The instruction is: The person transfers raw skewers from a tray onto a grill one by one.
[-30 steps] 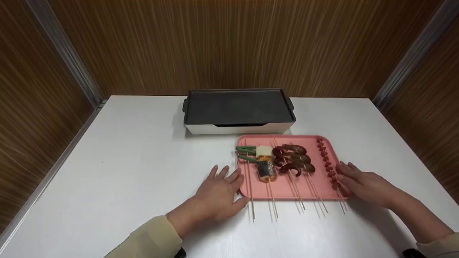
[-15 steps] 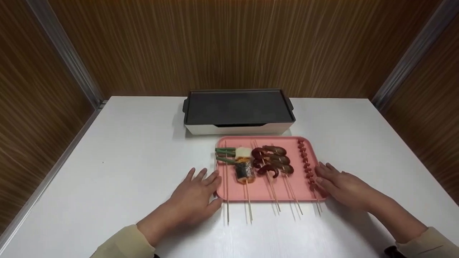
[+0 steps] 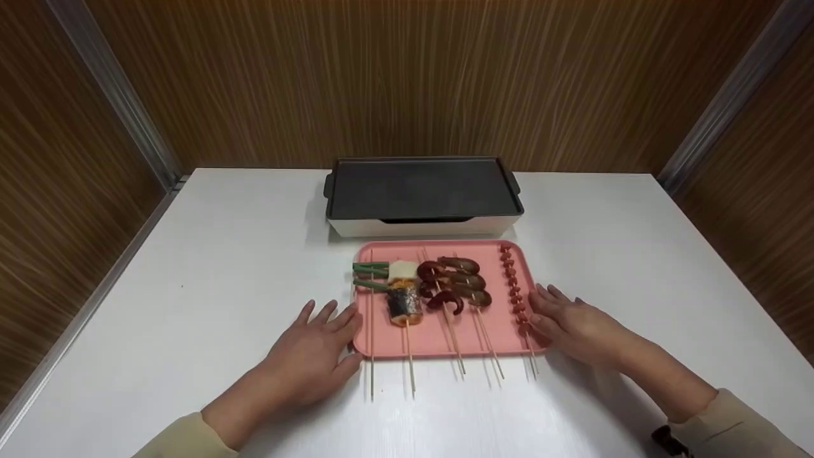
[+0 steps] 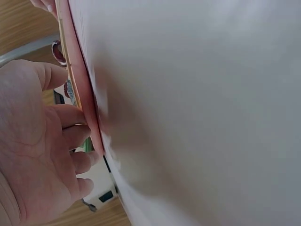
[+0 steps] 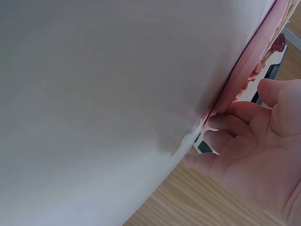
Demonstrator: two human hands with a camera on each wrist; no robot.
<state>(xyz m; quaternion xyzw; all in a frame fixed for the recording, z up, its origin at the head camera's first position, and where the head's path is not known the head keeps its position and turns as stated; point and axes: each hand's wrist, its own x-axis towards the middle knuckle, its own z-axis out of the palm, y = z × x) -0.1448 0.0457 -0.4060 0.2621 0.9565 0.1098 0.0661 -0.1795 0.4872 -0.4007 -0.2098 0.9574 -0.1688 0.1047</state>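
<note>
A pink tray (image 3: 431,342) lies flat on the white table, with several food skewers on it whose sticks stick out past its near edge. From left to right lie a green bean-like skewer (image 3: 371,271), a skewer with a white block and a dark-wrapped roll (image 3: 405,302), dark red curled pieces (image 3: 445,301), brown oval pieces (image 3: 467,280) and small red pieces (image 3: 512,280). My left hand (image 3: 311,356), fingers spread, touches the tray's left side. Against its right side rest the extended fingers of my right hand (image 3: 582,327). Both wrist views show fingertips at the tray's rim.
Just behind the tray stands a tabletop grill with a black flat plate (image 3: 426,189) and a pale base (image 3: 356,228). White table surface (image 3: 191,286) extends to both sides. Wood-grain panels (image 3: 420,83) enclose the back and sides.
The tray with its skewers has slid left across the table, and now lies in front of the grill. Both hands have moved left with it, staying at its sides.
</note>
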